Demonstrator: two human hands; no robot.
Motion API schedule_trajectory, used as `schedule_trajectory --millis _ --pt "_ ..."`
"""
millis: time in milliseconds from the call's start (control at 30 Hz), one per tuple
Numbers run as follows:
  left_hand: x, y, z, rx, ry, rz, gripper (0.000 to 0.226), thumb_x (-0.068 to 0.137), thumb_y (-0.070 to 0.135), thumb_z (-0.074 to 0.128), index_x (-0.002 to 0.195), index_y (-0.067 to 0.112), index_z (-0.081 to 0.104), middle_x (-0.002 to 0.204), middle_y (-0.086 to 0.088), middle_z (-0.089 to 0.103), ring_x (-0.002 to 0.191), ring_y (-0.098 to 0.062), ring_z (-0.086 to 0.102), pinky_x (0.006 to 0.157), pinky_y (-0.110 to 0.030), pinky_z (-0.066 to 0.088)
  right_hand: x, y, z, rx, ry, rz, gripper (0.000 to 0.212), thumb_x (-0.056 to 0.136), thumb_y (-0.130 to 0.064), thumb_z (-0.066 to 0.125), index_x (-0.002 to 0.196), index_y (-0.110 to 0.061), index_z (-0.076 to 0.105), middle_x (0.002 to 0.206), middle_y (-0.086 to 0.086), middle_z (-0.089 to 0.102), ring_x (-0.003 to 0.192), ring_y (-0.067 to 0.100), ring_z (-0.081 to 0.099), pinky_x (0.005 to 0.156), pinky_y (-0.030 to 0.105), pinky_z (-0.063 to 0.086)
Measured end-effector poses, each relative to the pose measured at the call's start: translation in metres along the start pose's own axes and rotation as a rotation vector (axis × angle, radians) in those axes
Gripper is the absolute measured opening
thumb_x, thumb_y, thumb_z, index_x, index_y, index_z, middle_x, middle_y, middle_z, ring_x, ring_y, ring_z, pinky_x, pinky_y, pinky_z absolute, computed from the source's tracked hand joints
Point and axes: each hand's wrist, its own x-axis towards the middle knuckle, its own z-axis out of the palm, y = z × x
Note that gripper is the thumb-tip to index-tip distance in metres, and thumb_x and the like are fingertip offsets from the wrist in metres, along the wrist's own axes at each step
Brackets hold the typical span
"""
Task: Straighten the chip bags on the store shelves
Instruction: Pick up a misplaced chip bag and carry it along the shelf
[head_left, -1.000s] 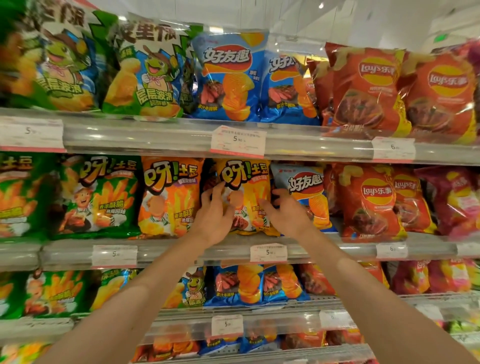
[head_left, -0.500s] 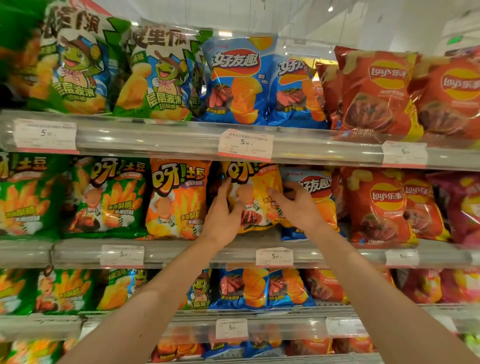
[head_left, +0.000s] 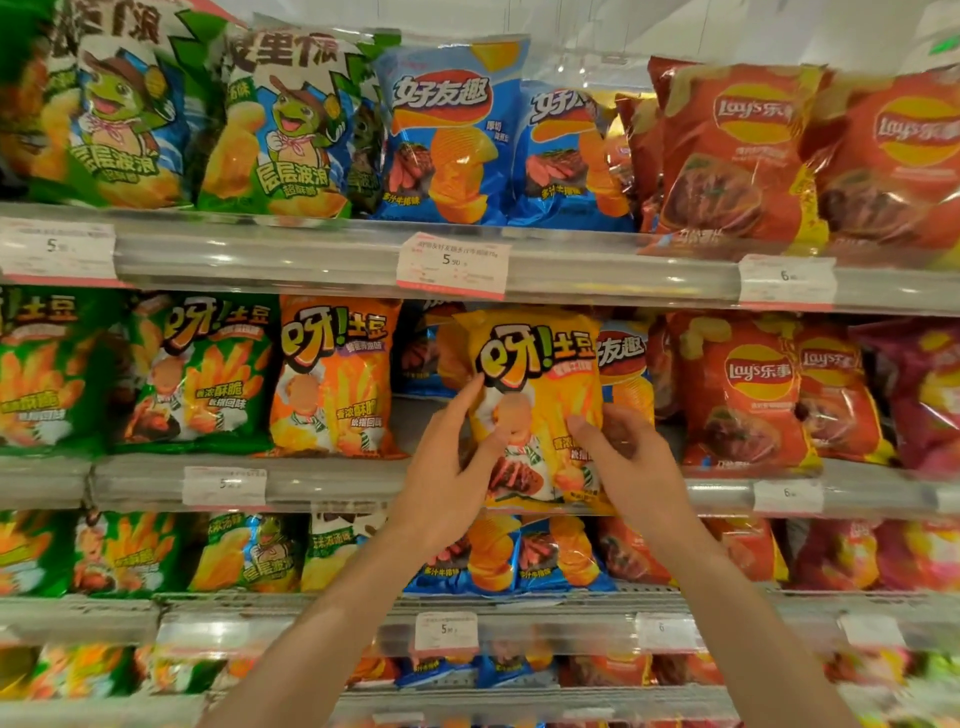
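Moved since the earlier frames: yellow chip bag, formerly seated in its row on the middle shelf, now lifted forward and slightly up, its lower edge overhanging the shelf lip; both hands have shifted from the bag's face to its lower sides.

Item: yellow chip bag. Position: in front of the middle shelf, between the orange chip bag to its left and the blue chip bag partly hidden behind its right edge. A dark gap shows in the row to the left of the lifted bag. Attitude: close to upright, label facing outward, tilted a little.

Left hand: closed on the bag's lower left side, fingers against its face. Right hand: closed on the lower right side, thumb on the front.

Neighbours: red chip bags further right, standing; green chip bags further left, standing.

Handling note (judgement): the bag is air-filled and slippery, so light, even pressure from both sides suits it; squeezing would crush the contents. To finish well, square its bottom edge parallel to the shelf lip, set it into the gap beside the orange bag, then press it back until its face lines up with the row. Watch the blue bag behind, which could tip as the yellow one goes in.
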Motion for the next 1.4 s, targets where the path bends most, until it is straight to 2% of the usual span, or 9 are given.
schedule_trajectory --millis 100,333,567,700,867,967,1100,1267,1400 --pt "-0.019 0.002 0.000 0.034 0.009 -0.014 0.059 0.096 0.053 0.050 0.147 0.058 0.022 0.125 0.042 0.034 0.116 -0.003 0.054 0.101 -0.041 0.049 -0.012 0.013 -0.001 0.017 -0.027 0.019 0.034 0.088 -0.051 0.069 0.116 -0.035 0.062 0.098 -0.014 0.072 0.084 -0.005 0.068 0.078 0.026 0.055" --pt "-0.058 -0.009 -0.016 0.033 0.048 -0.049 0.057 0.097 0.050 0.051 0.146 0.058 0.024 0.143 0.033 0.035 0.117 0.005 0.051 0.104 -0.039 0.048 -0.039 0.023 0.019 0.033 -0.091 0.041 0.036 0.085 -0.053 0.067 0.116 -0.036 0.060 0.089 -0.025 0.071 0.085 -0.006 0.068 0.073 0.019 0.051" --pt "-0.093 -0.018 -0.070 0.017 0.083 -0.041 0.055 0.095 0.057 0.051 0.143 0.063 0.023 0.148 0.033 0.031 0.135 0.005 0.036 0.109 -0.030 0.038 -0.077 0.002 0.067 -0.008 -0.094 0.040 0.035 0.088 -0.052 0.067 0.118 -0.037 0.061 0.099 -0.018 0.071 0.083 -0.006 0.068 0.067 0.018 0.052" --pt "-0.120 -0.029 -0.132 0.064 0.119 -0.018 0.055 0.097 0.054 0.050 0.144 0.061 0.023 0.133 0.043 0.033 0.121 0.023 0.034 0.093 -0.009 0.036 -0.108 -0.024 0.121 -0.001 -0.094 0.015 0.037 0.084 -0.057 0.068 0.115 -0.039 0.062 0.100 -0.017 0.073 0.091 0.000 0.069 0.079 0.029 0.057" --pt "-0.157 -0.054 -0.237 0.157 0.180 -0.010 0.057 0.100 0.045 0.051 0.150 0.051 0.023 0.132 0.042 0.032 0.122 0.022 0.032 0.098 -0.014 0.036 -0.147 -0.061 0.219 0.003 -0.173 -0.030 0.046 0.085 -0.056 0.068 0.124 -0.035 0.057 0.099 -0.019 0.071 0.085 -0.006 0.069 0.073 0.022 0.056" --pt "-0.184 -0.066 -0.301 0.189 0.234 -0.022 0.056 0.100 0.047 0.050 0.149 0.052 0.024 0.123 0.050 0.029 0.115 0.030 0.030 0.088 -0.004 0.036 -0.170 -0.084 0.282 0.015 -0.249 -0.058 0.047 0.086 -0.054 0.067 0.126 -0.031 0.056 0.102 -0.017 0.070 0.082 -0.011 0.066 0.063 0.010 0.051" --pt "-0.217 -0.084 -0.378 0.216 0.326 -0.054 0.058 0.099 0.051 0.049 0.150 0.050 0.023 0.124 0.052 0.027 0.115 0.036 0.023 0.085 0.006 0.028 -0.192 -0.113 0.362 0.031 -0.376 -0.079 0.056 0.080 -0.061 0.065 0.127 -0.031 0.056 0.107 -0.015 0.071 0.085 -0.008 0.068 0.065 0.013 0.053" --pt "-0.243 -0.111 -0.463 0.209 0.420 -0.110 0.056 0.097 0.056 0.050 0.147 0.057 0.025 0.135 0.049 0.027 0.126 0.030 0.022 0.102 -0.015 0.034 -0.206 -0.138 0.455 0.068 -0.520 -0.074 0.048 0.076 -0.065 0.066 0.117 -0.043 0.054 0.105 -0.023 0.070 0.092 -0.007 0.068 0.083 0.025 0.055" --pt "-0.248 -0.131 -0.514 0.233 0.461 -0.144 0.055 0.097 0.056 0.051 0.145 0.060 0.025 0.140 0.040 0.033 0.132 0.019 0.029 0.110 -0.036 0.041 -0.201 -0.143 0.514 0.079 -0.573 -0.068 0.071 0.069 -0.077 0.068 0.128 -0.039 0.053 0.118 -0.016 0.068 0.108 0.006 0.067 0.096 0.041 0.055"
